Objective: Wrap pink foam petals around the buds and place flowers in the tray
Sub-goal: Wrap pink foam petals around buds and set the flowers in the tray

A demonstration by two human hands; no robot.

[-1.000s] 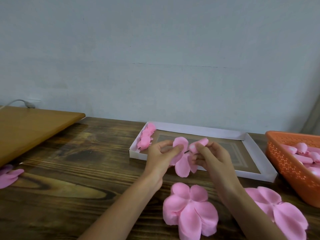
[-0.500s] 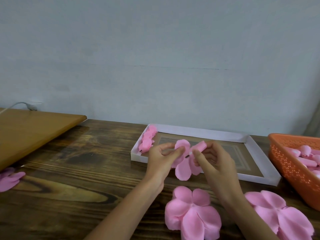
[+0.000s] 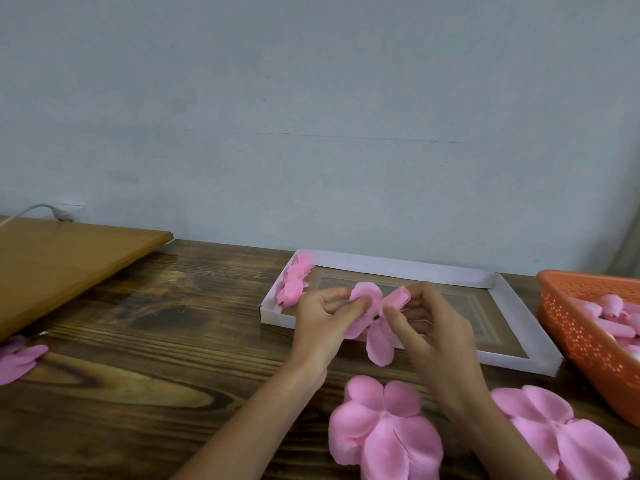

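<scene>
Petals [image 3: 379,344] pinched in left hand [image 3: 322,322] (bud [image 3: 398,296] in right hand [image 3: 437,336]).

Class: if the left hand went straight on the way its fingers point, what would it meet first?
The left hand points right, through the petals it pinches. Next in line is probably the right hand holding the bud, though depth is unclear.

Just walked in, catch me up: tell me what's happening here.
A person is assembling a foam flower by the white tray. The left hand pinches a pink petal piece while the right hand holds a bud against it. Finished flowers lie at the tray's left end; flat petal pieces wait on the table, and buds sit in the orange basket.
</scene>
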